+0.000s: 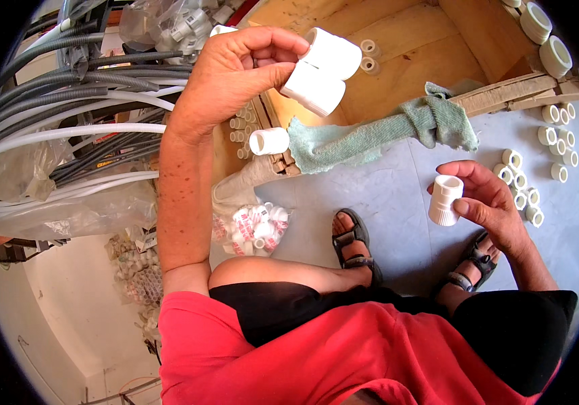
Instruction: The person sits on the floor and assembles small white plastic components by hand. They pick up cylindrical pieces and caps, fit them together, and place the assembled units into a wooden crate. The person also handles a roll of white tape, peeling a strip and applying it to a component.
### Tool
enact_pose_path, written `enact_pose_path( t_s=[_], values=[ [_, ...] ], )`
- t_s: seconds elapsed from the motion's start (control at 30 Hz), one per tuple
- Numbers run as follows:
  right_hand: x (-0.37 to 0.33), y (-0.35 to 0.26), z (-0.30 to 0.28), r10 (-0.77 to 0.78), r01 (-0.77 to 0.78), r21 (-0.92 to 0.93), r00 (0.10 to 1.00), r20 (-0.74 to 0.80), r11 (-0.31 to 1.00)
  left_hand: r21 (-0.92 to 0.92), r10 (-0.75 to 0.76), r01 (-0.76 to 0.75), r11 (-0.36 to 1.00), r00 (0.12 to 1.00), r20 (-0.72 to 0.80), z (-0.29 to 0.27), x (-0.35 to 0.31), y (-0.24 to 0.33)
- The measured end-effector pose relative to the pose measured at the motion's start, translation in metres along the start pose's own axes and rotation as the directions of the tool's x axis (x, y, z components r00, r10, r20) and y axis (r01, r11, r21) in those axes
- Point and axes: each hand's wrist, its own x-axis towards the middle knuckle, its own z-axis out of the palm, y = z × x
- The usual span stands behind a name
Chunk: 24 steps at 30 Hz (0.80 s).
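Observation:
My left hand (239, 71) is raised at the upper middle, its thumb and fingers pinching a pair of large white plastic pipe fittings (333, 55) that lie side by side. Lower on the right, my right hand (492, 202) grips one white pipe coupling (444, 201) with a ribbed lower end; its open top faces up. Below my left hand, another white fitting (270, 141) lies on its side at the box corner. Beside it a green cloth (370, 138) is draped along the edge of a wooden box (397, 30).
Several white rings (520, 179) are on the grey floor at right, and larger ones (555, 57) sit on the box rim. A clear bag of fittings (256, 228) is by my knee. Black and white corrugated pipes (80, 81) crowd the left. My sandalled feet are below.

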Motion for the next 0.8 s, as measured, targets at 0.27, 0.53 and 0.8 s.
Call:
enact_pose_path(
  t_s=[0.27,0.53,0.8],
  values=[
    [-0.002,0.001,0.0,0.007,-0.007,-0.008,1.0,-0.016,1.0,-0.004,-0.011,0.011,1.0,0.999,0.033,0.0,0.004,-0.004],
    [-0.004,-0.001,-0.004,0.009,-0.009,0.016,1.0,0.007,1.0,0.002,-0.072,0.072,0.997,0.996,0.058,0.004,0.009,-0.002],
    [-0.005,0.0,-0.01,0.005,-0.004,0.014,1.0,-0.016,1.0,0.012,-0.11,0.11,0.994,0.989,0.103,0.01,0.025,-0.005]
  ],
)
